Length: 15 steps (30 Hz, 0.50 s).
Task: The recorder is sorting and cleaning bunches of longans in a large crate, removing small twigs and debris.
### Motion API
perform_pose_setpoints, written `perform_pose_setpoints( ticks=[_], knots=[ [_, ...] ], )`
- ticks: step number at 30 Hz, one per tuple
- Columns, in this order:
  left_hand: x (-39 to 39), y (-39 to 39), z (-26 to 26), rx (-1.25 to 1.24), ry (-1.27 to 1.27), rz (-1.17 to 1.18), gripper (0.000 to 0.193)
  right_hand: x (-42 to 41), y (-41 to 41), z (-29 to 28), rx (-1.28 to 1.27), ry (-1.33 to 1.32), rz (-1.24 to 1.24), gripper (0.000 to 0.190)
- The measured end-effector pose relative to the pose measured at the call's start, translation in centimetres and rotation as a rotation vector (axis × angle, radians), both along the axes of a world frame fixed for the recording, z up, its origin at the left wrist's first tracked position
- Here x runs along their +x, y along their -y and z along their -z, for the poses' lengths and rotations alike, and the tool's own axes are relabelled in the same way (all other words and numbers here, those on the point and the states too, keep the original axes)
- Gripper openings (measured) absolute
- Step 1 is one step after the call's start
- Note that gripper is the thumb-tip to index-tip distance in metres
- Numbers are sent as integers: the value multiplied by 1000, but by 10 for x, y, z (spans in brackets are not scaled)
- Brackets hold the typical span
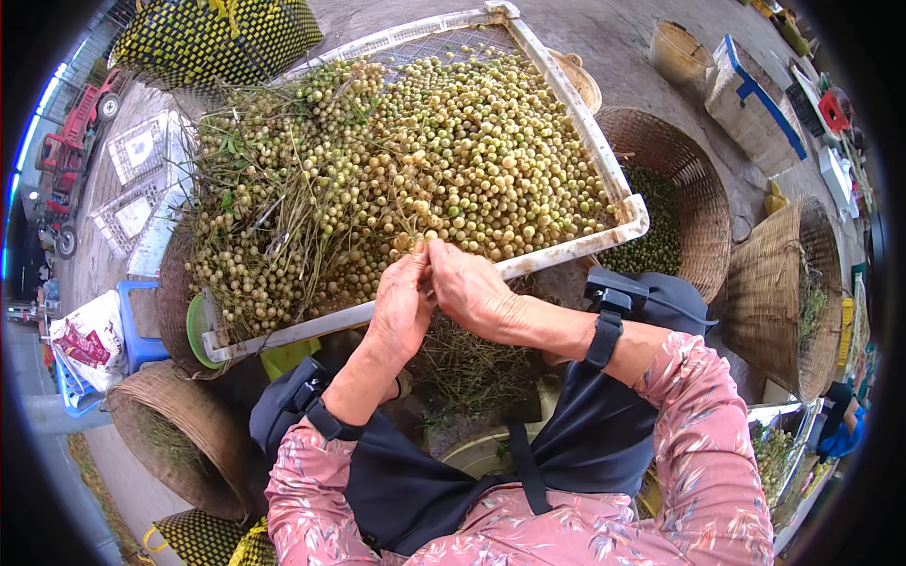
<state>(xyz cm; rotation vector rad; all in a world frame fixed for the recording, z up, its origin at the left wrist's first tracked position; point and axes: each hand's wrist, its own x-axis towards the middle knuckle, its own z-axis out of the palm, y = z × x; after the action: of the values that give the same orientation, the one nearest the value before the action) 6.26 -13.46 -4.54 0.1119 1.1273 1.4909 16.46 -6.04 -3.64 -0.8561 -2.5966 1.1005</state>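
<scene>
My left hand (400, 308) and my right hand (471, 290) meet over the near edge of a white-framed mesh tray (545, 262). Their fingertips pinch together on a small sprig of round fruit; the fingers hide most of it. Loose yellow-green fruit (488, 148), small and round, covers the tray's right side. On the left side lie bunches (283, 205) with fruit still on thin stems and a few green leaves. Browner fruit lies in the middle, just beyond my fingertips. Each of my wrists wears a black strap with a small device.
A wicker basket (697, 205) with small green fruit stands right of the tray. Another wicker basket (761, 297) lies farther right; one with stems (191, 424) tilts at lower left. Stripped stems (481, 368) lie below the tray. A blue plastic stool (141, 318) and a yellow-black woven bag (219, 42) are left.
</scene>
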Motion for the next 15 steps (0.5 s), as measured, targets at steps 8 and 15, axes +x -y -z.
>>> perform_pose_setpoints(
  ticks=[8,15],
  knots=[
    [-13,-3,-5,-47,-129,-22,16,11,1,-11,-3,-125,-124,18],
    [-8,-10,-18,11,-105,-17,9,2,-47,-10,-829,-297,255,48]
  ],
)
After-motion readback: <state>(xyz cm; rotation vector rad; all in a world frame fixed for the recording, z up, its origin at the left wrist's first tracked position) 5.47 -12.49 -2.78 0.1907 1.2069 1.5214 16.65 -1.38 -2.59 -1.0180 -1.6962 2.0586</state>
